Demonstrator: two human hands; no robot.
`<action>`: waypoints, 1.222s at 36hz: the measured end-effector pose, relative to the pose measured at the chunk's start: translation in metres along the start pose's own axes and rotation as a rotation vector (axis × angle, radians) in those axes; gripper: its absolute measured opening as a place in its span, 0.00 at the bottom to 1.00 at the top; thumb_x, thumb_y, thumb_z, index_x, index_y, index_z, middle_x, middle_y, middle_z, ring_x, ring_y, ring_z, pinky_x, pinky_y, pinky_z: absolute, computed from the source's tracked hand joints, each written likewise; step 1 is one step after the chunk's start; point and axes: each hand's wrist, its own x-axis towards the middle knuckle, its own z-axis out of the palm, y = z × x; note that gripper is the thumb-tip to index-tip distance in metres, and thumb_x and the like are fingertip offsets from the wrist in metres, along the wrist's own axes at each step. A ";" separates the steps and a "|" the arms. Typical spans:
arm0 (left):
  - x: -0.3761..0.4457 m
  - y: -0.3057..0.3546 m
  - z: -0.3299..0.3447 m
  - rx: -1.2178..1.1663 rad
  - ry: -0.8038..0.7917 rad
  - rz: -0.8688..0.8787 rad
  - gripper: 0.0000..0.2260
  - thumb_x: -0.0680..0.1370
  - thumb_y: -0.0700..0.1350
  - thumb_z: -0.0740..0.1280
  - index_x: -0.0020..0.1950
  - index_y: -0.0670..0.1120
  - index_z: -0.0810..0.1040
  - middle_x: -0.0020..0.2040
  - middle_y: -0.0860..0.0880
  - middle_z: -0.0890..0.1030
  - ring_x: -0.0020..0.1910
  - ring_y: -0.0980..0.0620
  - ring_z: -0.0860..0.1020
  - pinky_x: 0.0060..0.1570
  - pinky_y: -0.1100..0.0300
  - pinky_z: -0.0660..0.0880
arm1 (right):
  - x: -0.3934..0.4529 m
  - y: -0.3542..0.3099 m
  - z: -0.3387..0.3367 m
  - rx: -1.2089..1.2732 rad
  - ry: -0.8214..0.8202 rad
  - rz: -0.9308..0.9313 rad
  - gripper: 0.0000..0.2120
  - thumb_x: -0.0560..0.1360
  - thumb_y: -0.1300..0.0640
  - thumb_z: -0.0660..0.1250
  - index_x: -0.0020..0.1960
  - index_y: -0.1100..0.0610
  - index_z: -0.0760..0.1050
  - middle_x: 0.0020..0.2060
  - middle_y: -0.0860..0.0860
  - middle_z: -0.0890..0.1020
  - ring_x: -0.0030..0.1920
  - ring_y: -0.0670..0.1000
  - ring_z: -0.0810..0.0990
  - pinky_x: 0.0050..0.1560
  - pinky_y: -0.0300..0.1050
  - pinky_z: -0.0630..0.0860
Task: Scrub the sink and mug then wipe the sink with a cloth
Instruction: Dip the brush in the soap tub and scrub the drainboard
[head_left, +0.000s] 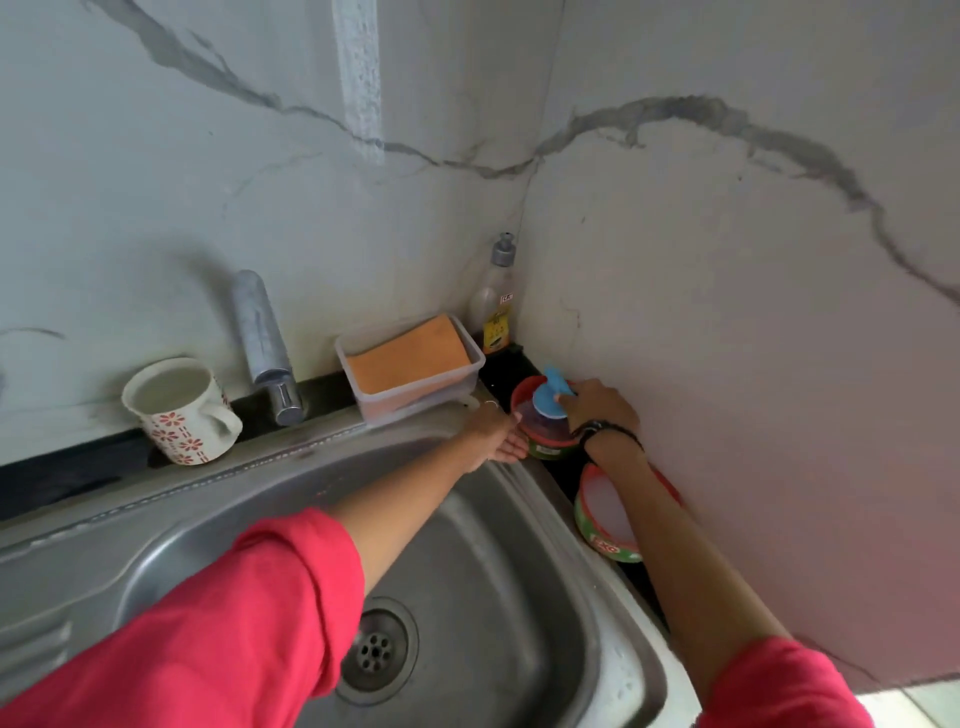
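Observation:
A steel sink fills the lower middle, with its drain near the front. A white mug with red flowers stands on the back ledge at the left, beside the tap. An orange cloth lies in a clear plastic box behind the sink. At the back right corner, my right hand grips a blue scrubber resting in a round red and green soap tub. My left hand is open, its palm against the tub's left side.
A second red and green tub with white paste sits on the dark counter strip under my right forearm. A pump bottle stands in the wall corner. Marble walls close in at the back and right.

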 end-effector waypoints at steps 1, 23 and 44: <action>-0.006 -0.006 -0.001 -0.010 0.021 0.010 0.20 0.83 0.45 0.54 0.67 0.31 0.64 0.63 0.30 0.72 0.63 0.36 0.73 0.61 0.50 0.71 | -0.004 -0.001 -0.005 0.022 0.034 -0.008 0.18 0.79 0.50 0.58 0.66 0.57 0.72 0.61 0.59 0.77 0.60 0.58 0.75 0.57 0.46 0.71; -0.350 -0.254 -0.275 0.746 0.662 0.059 0.18 0.80 0.45 0.60 0.71 0.51 0.66 0.69 0.54 0.70 0.66 0.57 0.69 0.63 0.65 0.64 | -0.259 -0.250 0.130 0.285 -0.573 -0.539 0.15 0.77 0.49 0.63 0.38 0.59 0.75 0.28 0.53 0.73 0.32 0.52 0.72 0.35 0.42 0.65; -0.509 -0.406 -0.394 0.953 0.649 -0.283 0.39 0.76 0.67 0.46 0.73 0.46 0.31 0.74 0.49 0.32 0.72 0.55 0.33 0.72 0.56 0.37 | -0.478 -0.444 0.338 -0.106 -0.489 -0.644 0.20 0.81 0.50 0.49 0.59 0.62 0.74 0.55 0.59 0.79 0.55 0.58 0.78 0.51 0.49 0.74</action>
